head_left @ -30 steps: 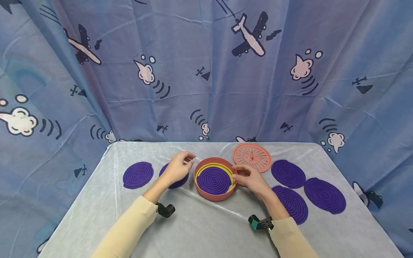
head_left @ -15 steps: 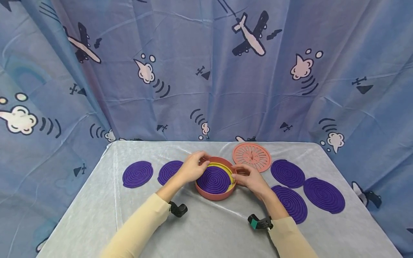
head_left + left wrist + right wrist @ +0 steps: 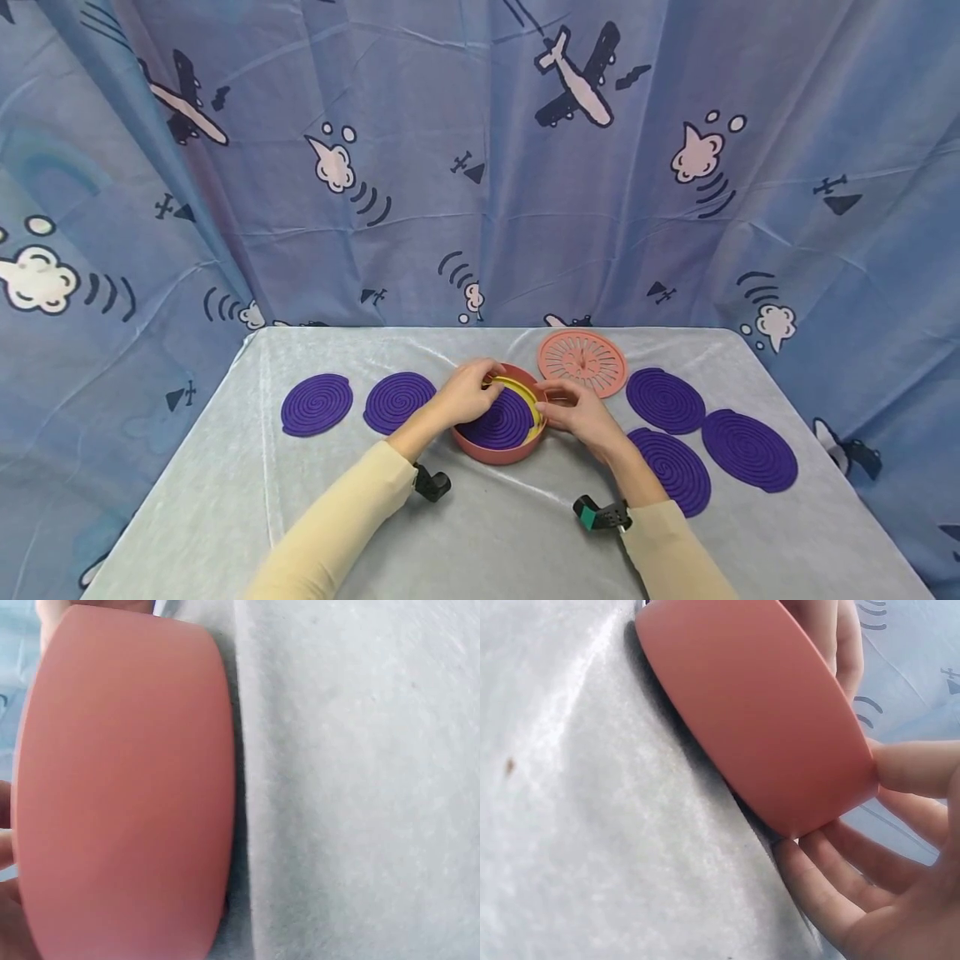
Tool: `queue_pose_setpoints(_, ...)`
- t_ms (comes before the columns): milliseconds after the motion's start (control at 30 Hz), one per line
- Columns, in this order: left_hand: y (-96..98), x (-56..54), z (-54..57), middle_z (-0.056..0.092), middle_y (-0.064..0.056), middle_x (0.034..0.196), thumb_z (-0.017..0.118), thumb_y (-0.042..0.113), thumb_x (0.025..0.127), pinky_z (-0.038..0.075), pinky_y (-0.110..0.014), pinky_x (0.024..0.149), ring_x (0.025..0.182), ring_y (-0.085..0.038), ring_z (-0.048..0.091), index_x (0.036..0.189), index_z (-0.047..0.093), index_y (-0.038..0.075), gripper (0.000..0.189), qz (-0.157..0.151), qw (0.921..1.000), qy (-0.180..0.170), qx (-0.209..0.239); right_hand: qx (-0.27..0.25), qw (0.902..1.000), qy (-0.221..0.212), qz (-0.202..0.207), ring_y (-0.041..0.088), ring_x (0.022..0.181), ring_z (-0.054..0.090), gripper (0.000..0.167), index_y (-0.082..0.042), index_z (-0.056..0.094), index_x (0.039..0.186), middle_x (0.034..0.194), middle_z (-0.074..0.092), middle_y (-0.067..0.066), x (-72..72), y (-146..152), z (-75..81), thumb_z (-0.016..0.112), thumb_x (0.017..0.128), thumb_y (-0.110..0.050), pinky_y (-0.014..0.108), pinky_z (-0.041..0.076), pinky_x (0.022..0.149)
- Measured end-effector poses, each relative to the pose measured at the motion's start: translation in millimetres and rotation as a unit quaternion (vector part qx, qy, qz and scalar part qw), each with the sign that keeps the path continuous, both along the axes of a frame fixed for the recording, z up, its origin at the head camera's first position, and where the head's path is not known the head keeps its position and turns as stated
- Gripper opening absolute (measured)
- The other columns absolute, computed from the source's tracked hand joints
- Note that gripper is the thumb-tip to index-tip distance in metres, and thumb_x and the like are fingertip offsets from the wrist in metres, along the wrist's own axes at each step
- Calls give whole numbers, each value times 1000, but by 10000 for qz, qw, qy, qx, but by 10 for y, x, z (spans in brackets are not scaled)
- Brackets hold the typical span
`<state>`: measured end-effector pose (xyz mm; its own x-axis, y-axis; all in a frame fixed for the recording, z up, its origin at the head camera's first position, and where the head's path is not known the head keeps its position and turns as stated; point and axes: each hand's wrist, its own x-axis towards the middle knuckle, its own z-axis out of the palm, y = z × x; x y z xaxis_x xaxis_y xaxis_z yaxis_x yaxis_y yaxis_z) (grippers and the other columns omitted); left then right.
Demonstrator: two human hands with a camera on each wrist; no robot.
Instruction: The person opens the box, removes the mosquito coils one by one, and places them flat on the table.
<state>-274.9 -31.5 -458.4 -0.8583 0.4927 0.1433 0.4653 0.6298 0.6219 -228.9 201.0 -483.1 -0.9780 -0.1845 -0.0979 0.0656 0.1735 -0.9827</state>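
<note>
A round terracotta mosquito-coil box (image 3: 497,456) sits mid-table, with a yellow ring (image 3: 527,392) inside it and a purple mosquito coil (image 3: 510,421) lying over the ring. My left hand (image 3: 463,393) reaches over the box's left side, fingers bent above the coil and ring. A gap shows between its thumb and fingers; contact with the coil cannot be made out. With my right hand (image 3: 581,417) I hold the box's right wall. In the right wrist view the fingers (image 3: 855,862) lie against that wall, and the thumb side meets the rim.
Behind the box lies a slotted orange lid (image 3: 582,362) with a central upright piece. Two purple coils (image 3: 317,404) lie to the left. Three more coils (image 3: 750,450) lie to the right. The grey table (image 3: 510,533) ends at a blue curtain (image 3: 480,250).
My left hand has come from above the nearer left coil, rightward and over the box. My right hand has stayed at the box's right wall.
</note>
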Motion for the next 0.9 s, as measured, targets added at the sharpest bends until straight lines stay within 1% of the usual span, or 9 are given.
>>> queue_pose_setpoints(267,63,-45,-42,66,-14,123,61,14,100,47,-43,103,118,-27,59,126,65,3,28,-68,9995,-164,-277,12,10000,18,4,31,117,60,43,-2,59,135,136,56,23,-5,-7,-4,71,95,-10,37,57,90)
queue_pose_setpoints(433,81,-38,-55,66,-13,120,63,16,99,47,-43,102,115,-27,61,123,66,4,27,-190,9984,-75,-525,9,10000,31,-7,31,117,60,42,-2,59,135,136,56,23,3,-13,1,71,96,-9,38,57,90)
queue_pose_setpoints(567,89,-20,-46,66,-12,118,64,17,99,48,-42,100,112,-26,61,123,67,5,27,-221,9976,7,-649,-18,10000,49,-12,31,116,60,42,-2,60,134,135,56,23,5,-9,10,72,95,-11,37,57,90)
queue_pose_setpoints(733,90,-15,-37,67,-12,118,64,16,99,48,-42,100,112,-25,61,124,67,6,27,-285,9974,-27,-664,26,10000,64,3,31,116,61,43,-3,60,134,135,56,22,4,1,8,73,95,-13,38,58,90)
queue_pose_setpoints(900,83,-22,-41,67,-13,120,63,16,99,47,-43,102,116,-27,61,124,66,5,28,-319,9980,-74,-532,-5,10000,49,17,30,115,61,41,-2,60,134,134,56,23,2,6,-2,72,95,-10,38,58,90)
